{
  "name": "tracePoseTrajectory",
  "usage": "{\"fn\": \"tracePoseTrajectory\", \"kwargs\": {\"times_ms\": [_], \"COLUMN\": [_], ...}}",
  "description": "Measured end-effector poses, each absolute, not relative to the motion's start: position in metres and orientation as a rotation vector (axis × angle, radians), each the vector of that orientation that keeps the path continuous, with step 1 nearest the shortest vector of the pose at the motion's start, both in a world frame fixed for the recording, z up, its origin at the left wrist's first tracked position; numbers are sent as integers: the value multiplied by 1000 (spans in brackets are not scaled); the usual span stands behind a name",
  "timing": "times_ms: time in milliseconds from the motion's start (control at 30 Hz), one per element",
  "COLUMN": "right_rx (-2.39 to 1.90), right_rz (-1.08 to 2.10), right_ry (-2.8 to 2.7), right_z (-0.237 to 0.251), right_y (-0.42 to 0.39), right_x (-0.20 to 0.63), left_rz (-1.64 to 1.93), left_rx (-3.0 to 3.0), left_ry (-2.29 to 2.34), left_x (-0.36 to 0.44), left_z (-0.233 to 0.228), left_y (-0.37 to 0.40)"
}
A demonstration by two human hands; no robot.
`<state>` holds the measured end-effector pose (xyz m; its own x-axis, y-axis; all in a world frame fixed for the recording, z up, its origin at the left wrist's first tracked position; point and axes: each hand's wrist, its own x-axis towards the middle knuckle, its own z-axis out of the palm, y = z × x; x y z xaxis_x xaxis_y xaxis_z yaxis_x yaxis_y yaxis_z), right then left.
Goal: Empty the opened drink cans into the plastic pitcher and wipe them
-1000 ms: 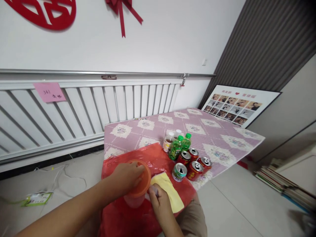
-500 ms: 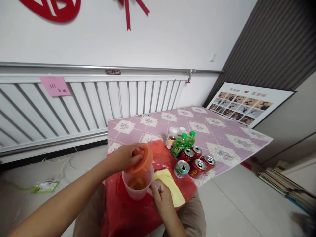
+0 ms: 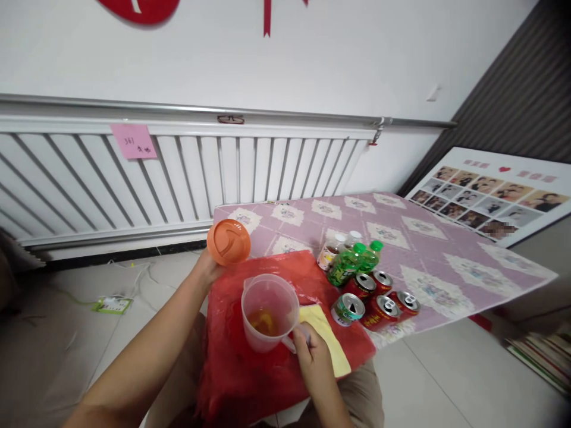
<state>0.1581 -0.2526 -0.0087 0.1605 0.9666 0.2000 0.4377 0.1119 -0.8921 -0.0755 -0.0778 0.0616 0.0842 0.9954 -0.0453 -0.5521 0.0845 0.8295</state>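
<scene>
Room: white wall with a long white radiator [image 3: 187, 172] that bears a pink note [image 3: 134, 141]; tiled floor, and a board of photos [image 3: 495, 196] leaning at the right.
Bench: low bench [image 3: 446, 261] under a pink patterned cloth, with a red plastic sheet [image 3: 232, 368] over its near corner.
Jug: clear plastic jug [image 3: 269, 312] standing upright on the red sheet, open at the top, a little amber liquid with something yellow at the bottom.
Right hand: right hand [image 3: 313, 356] closed on the jug's handle at its near right side, fingers wrapped round it.
Left hand: left hand [image 3: 207, 267] raised left of the jug, fingers pinching the lower edge of the orange lid [image 3: 228, 242]; the lid is clear of the jug, its top face toward the camera.
Handling: the jug looks light and thin-walled, likely to flex if squeezed and to slop if tipped, so the handle seems the safest hold; the lid looks stiff, light and best held by its rim.
Nearby: yellow cloth [image 3: 328, 336] just right of the jug; bottles [image 3: 350, 264] and cans [image 3: 375, 300] grouped beyond it.
</scene>
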Motion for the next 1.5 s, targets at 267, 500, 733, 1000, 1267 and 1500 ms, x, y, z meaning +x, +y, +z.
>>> {"fn": "tracePoseTrajectory", "kwargs": {"times_ms": [267,500,733,1000,1267,1500], "right_rx": [-1467,-1505,-1525,-1501,-1443,-1832], "right_rz": [668,674,673,765,719,41], "right_ry": [-1472,-1482,-1430,-1314,-1141,-1238], "right_z": [-10,-10,-6,-10,-14,-52], "right_y": [-252,-253,-255,-260,-270,-245], "right_x": [162,163,157,154,176,277], "left_rz": [1120,398,334,913,1198,1118], "left_rx": [1361,2089,2154,1989,1516,1376], "left_ry": [1381,1829,1788,1678,1626,1641], "left_x": [-108,-107,-101,-99,-86,-102], "left_z": [-18,-58,-66,-55,-27,-45], "left_y": [-94,-109,-111,-131,-186,-219]}}
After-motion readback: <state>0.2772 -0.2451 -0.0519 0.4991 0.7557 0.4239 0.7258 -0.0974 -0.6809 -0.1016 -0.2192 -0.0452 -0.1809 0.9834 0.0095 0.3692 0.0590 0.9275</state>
